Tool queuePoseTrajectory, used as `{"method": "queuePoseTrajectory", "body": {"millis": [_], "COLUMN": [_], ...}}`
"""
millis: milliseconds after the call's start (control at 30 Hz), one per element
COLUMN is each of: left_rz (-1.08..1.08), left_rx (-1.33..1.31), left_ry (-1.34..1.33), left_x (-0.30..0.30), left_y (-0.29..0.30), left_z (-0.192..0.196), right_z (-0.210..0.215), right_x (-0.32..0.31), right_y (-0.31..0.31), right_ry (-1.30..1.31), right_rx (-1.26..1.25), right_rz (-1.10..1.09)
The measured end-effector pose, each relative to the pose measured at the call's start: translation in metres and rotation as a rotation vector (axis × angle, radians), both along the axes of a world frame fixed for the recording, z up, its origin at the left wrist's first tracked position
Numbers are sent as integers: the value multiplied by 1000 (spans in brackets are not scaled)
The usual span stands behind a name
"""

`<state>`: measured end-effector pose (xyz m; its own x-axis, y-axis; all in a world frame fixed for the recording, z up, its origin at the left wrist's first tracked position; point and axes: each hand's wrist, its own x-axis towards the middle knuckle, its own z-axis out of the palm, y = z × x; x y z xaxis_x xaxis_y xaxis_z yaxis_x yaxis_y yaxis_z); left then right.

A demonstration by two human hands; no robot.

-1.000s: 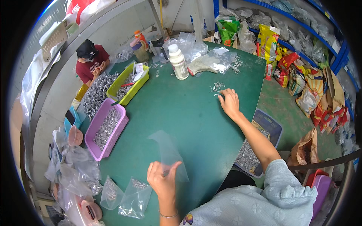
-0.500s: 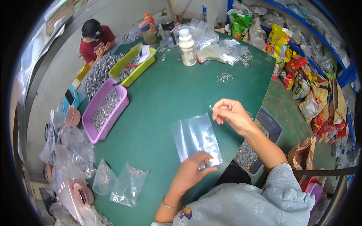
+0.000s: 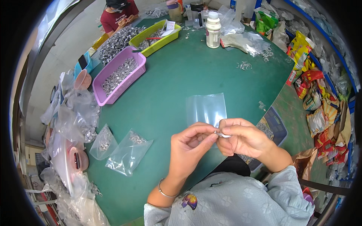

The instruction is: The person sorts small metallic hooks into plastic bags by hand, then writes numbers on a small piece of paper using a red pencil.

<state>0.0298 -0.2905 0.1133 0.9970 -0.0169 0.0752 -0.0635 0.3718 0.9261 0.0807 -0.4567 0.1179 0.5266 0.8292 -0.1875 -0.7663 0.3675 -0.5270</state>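
Note:
My left hand [image 3: 191,147] and my right hand [image 3: 247,138] meet above the near edge of the green table. Between their fingertips sits a small silver metal piece [image 3: 225,135], too small to name more exactly. Thumb and forefinger of the left pinch one end, while the right grips the other. Just beyond the hands a flat clear plastic bag [image 3: 206,109] lies on the table, its near part hidden behind them. To the left rest two clear bags with small metal pieces inside, a narrow bag [image 3: 102,145] and a wider bag [image 3: 128,153].
A purple basket [image 3: 126,86] and a yellow-green basket [image 3: 164,43] hold metal pieces at the far left, near a heap of metal rings [image 3: 117,45]. A white bottle [image 3: 213,32] stands at the back. Another person [image 3: 115,17] works there. A dark crate [image 3: 279,130] sits below the right edge.
My left hand has left the plastic bag and joined the right, which came nearer my body. Both now hold the small metal piece. The whole view has shifted too.

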Motion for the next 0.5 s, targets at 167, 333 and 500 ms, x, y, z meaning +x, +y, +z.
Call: {"method": "queuePoseTrajectory", "body": {"millis": [167, 333, 500], "left_rz": [-69, -107, -178], "left_rx": [-223, -322, -404], "left_ry": [156, 181, 138], "left_x": [-10, -18, -24], "left_y": [5, 7, 9], "left_z": [4, 8, 10], "right_z": [10, 4, 7], "right_x": [-22, -30, -36], "right_y": [5, 3, 5], "right_ry": [-272, -446, -457], "right_rx": [-102, -129, -98], "right_rz": [-331, -341, -367]}}
